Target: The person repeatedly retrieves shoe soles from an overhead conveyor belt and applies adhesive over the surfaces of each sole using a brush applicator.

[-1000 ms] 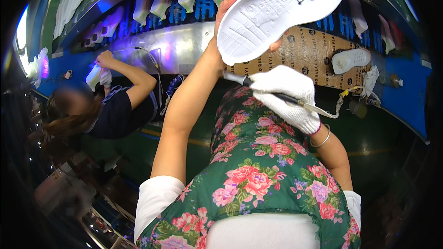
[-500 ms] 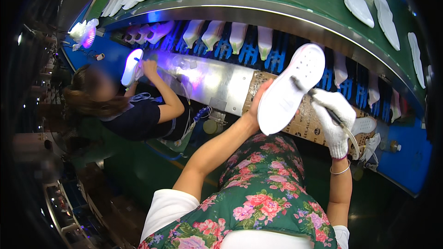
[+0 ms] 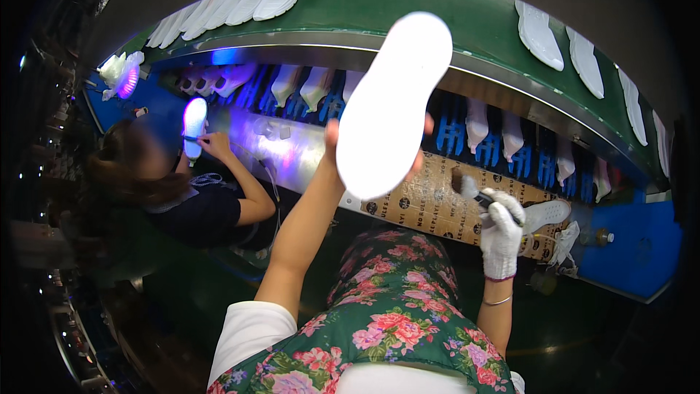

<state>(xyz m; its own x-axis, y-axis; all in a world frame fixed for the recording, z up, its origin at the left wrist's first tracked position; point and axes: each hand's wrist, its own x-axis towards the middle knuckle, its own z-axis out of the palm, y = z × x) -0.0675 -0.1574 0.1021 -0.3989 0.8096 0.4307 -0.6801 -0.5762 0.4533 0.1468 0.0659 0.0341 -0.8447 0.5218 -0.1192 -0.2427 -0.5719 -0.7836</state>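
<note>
Left hand (image 3: 334, 147) grips the white shoe sole (image 3: 394, 109) by opposite edges, above the bench (image 3: 295, 157) — presumably to leave its face uncovered. Gloved right hand (image 3: 502, 237) curls round the brush (image 3: 479, 195), bristles clear of the sole.

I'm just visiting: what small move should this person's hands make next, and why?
Probably swing the brush leftward until it meets the white sole: the gloved right hand grips the brush clear of the sole, while the left hand holds the sole up, broad face toward the camera. Glare hides that face's surface, so this is only a judgement.
</note>
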